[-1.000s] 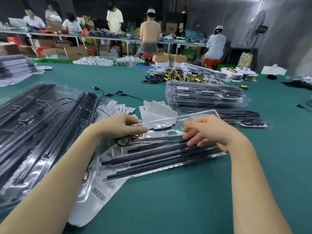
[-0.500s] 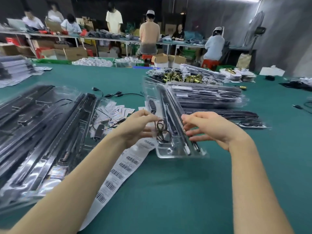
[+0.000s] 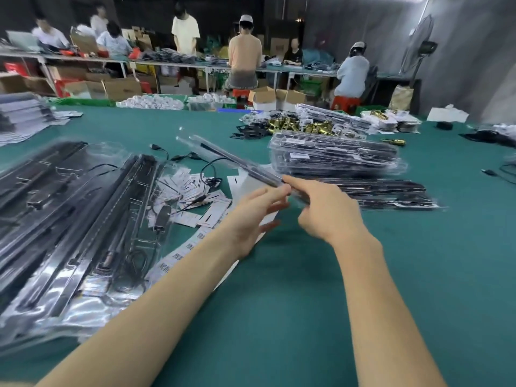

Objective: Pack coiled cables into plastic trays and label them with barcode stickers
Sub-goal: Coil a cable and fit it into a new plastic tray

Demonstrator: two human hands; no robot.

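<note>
The plastic tray [image 3: 231, 160] is up off the green table [image 3: 307, 303], seen nearly edge-on and blurred, slanting from the far left down toward the hands, with dark contents showing through the clear shell. Its near end sits between the two hands: the right hand [image 3: 328, 212] has curled fingers around that end, while the left hand [image 3: 255, 216] meets it with its fingertips [image 3: 280, 188], the other fingers loosely spread — whether the left truly pinches the tray cannot be told through the blur.

Just beyond and to the right of the tray lies a stack of packed trays [image 3: 335, 156], several high, with white labels on top, and a lower layer of trays [image 3: 385, 191] spreads flat on the table in front of it. To the left, a broad heap of clear trays holding dark rods [image 3: 64, 219] fills that side of the table. Between that heap and the hands lie scattered small paper cards [image 3: 192, 196], a loose black cable [image 3: 209, 170] and a strip of barcode stickers [image 3: 178, 255] that runs under the left forearm. Farther back sit brass-coloured fittings [image 3: 296, 125] and more packets — all well apart from the hands. People [image 3: 244, 51] work at a long bench along the far wall.
</note>
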